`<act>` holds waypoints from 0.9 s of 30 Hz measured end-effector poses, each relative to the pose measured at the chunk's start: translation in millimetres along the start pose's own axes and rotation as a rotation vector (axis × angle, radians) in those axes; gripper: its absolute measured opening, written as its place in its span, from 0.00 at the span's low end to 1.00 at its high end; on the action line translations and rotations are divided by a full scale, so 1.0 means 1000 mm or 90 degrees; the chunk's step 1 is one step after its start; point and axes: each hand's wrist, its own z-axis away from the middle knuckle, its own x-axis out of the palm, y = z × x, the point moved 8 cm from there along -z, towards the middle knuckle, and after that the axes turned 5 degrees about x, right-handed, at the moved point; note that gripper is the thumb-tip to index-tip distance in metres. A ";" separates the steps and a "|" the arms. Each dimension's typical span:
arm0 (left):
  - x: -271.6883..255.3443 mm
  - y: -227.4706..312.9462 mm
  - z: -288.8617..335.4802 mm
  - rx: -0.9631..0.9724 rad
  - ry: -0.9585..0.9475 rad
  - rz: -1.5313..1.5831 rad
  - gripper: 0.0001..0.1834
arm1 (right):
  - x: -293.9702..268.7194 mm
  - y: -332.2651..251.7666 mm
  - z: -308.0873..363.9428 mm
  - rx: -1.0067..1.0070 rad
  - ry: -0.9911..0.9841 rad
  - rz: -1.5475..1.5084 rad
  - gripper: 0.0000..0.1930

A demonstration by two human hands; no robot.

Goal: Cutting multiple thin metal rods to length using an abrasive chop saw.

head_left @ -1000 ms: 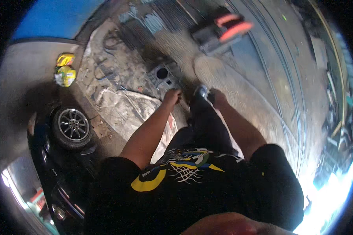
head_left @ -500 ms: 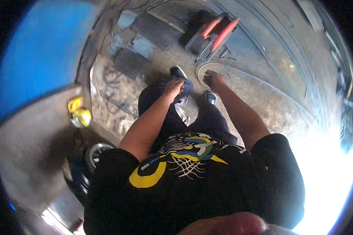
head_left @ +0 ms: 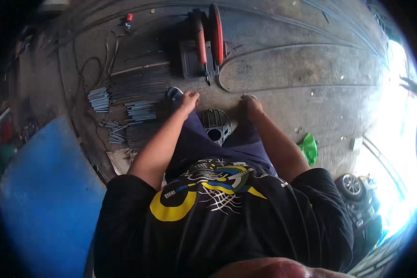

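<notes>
My left hand (head_left: 188,102) hangs in front of my left leg, its fingers curled in with nothing seen in them. My right hand (head_left: 252,110) is lowered over my right leg, back of the hand up; its fingers are mostly hidden, so any grip cannot be made out. Neither hand touches the things on the floor. Ahead of the hands stands a cut-off saw (head_left: 201,44) with a red guard and a red arm. Left of my left hand lie dark thin rods (head_left: 141,85) and bundles of short grey rods (head_left: 141,111).
Between my legs sits a grey slatted part (head_left: 214,121) with a round opening. A long bent rod (head_left: 282,88) loops across the floor at right. Beyond are a green bag (head_left: 309,149) and a wheel (head_left: 350,186). A blue panel (head_left: 51,185) stands at near left.
My view has turned left and moved, so the saw now stands straight ahead and the rod bundles show more clearly. The blue panel has shifted to the lower left.
</notes>
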 end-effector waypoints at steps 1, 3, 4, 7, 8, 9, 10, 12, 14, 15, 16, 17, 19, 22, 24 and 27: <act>-0.001 -0.006 -0.005 -0.042 -0.020 0.021 0.08 | 0.000 0.013 -0.002 0.026 0.008 -0.041 0.14; 0.002 -0.011 -0.011 -0.061 -0.035 0.023 0.08 | 0.008 0.011 -0.007 -0.088 -0.026 0.031 0.14; 0.006 -0.015 -0.014 -0.067 -0.037 0.056 0.08 | 0.015 0.001 -0.005 -0.228 -0.040 0.133 0.14; 0.028 -0.031 -0.024 -0.085 -0.046 0.018 0.09 | 0.016 0.035 -0.035 0.042 -0.086 -0.114 0.13; 0.038 -0.040 -0.029 -0.089 -0.052 0.026 0.10 | 0.010 0.036 -0.046 0.058 -0.071 -0.121 0.13; 0.048 -0.051 -0.032 -0.095 -0.056 0.014 0.10 | 0.009 0.037 -0.056 0.068 -0.097 -0.114 0.13; 0.061 -0.063 -0.036 -0.094 -0.089 -0.021 0.10 | 0.003 0.041 -0.068 0.082 -0.103 -0.102 0.14; 0.087 -0.089 -0.058 -0.093 -0.102 -0.090 0.12 | -0.021 0.031 -0.099 0.001 -0.080 0.017 0.15; 0.124 -0.125 -0.088 -0.085 -0.121 -0.111 0.14 | -0.051 0.023 -0.142 -0.070 -0.029 0.149 0.15; 0.146 -0.149 -0.099 -0.111 -0.134 -0.077 0.14 | -0.063 0.008 -0.163 -0.192 0.002 0.381 0.15; 0.168 -0.169 -0.122 -0.134 -0.151 -0.038 0.14 | -0.065 -0.006 -0.189 -0.306 0.055 0.616 0.16; 0.187 -0.189 -0.146 -0.139 -0.178 -0.094 0.14 | -0.076 -0.003 -0.223 -0.258 0.030 0.723 0.19; 0.218 -0.226 -0.186 -0.156 -0.173 -0.081 0.14 | -0.092 -0.007 -0.281 -0.287 0.084 0.838 0.21; 0.257 -0.254 -0.249 -0.118 -0.136 -0.068 0.13 | -0.102 -0.027 -0.359 -0.384 0.180 1.009 0.25; 0.275 -0.266 -0.282 -0.120 -0.151 -0.015 0.13 | -0.101 -0.040 -0.402 -0.432 0.211 1.066 0.26; 0.287 -0.284 -0.325 -0.094 -0.158 0.006 0.12 | -0.085 -0.036 -0.442 -0.527 0.136 1.285 0.25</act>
